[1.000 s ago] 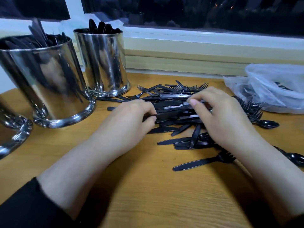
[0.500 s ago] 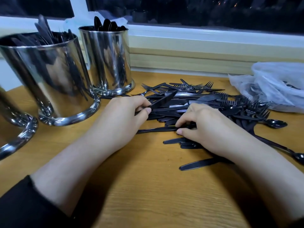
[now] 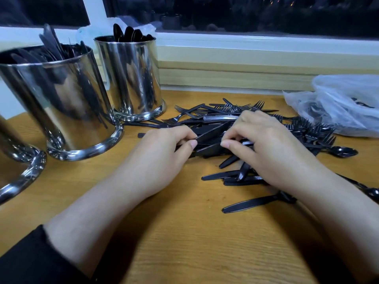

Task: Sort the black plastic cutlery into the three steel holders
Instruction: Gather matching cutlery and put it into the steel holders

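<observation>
Cutlery pile (image 3: 242, 128), black plastic, lies loose on wooden table (image 3: 184, 242) at centre-right, forks fanned toward 1 o'clock. Far left at 9 o'clock: partial steel holder (image 3: 22, 171), contents hidden. Next, big steel holder (image 3: 61, 103) with knives standing in it. At 11 o'clock, rear steel holder (image 3: 131, 78) with spoons. Left hand (image 3: 162, 158), fingers curled, thumb and forefinger pinching a few black knives (image 3: 211, 134) at pile's near-left edge. Right hand (image 3: 266, 148) just beside it, fingers curled onto the same bundle. Lone spoon (image 3: 342, 151) at 3 o'clock. Clear plastic bag (image 3: 344, 105) at 2 o'clock, touching the pile's fork side.
</observation>
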